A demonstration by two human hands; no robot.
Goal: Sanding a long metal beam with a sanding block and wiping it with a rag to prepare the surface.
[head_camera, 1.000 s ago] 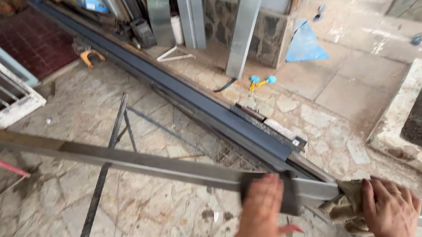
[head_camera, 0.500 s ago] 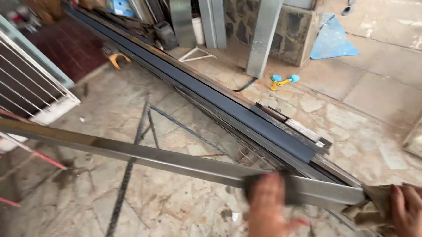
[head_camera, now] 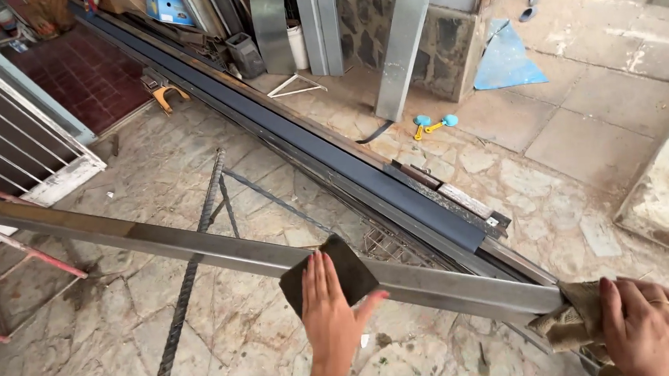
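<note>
Hands first, right at the bottom of the view: the left hand (head_camera: 330,318) lies flat with fingers (head_camera: 318,276) stretched out, pressing a dark abrasive pad (head_camera: 331,276) against the side of a long steel tube (head_camera: 223,251), not gripping it. Over on the right, the right hand (head_camera: 651,328) has its fingers curled down over a tan rag (head_camera: 574,324) bunched around the tube's near end. That tube runs slantwise from the rag away up to the left edge, held above the stone floor (head_camera: 228,346) (what carries its far end is out of view). It looks stiff and fairly heavy, smooth and likely slippery on its faces, with sharp-looking corners, so a cloth-padded hold at the end and a flat palm on the side seem the sensible places. Beneath it lies a bar of ribbed rebar (head_camera: 190,272). Farther back, a long dark blue channel (head_camera: 309,143) stretches along the floor, then metal sheets (head_camera: 403,47) leaning on a stone wall, and a blue tarp (head_camera: 503,61).
</note>
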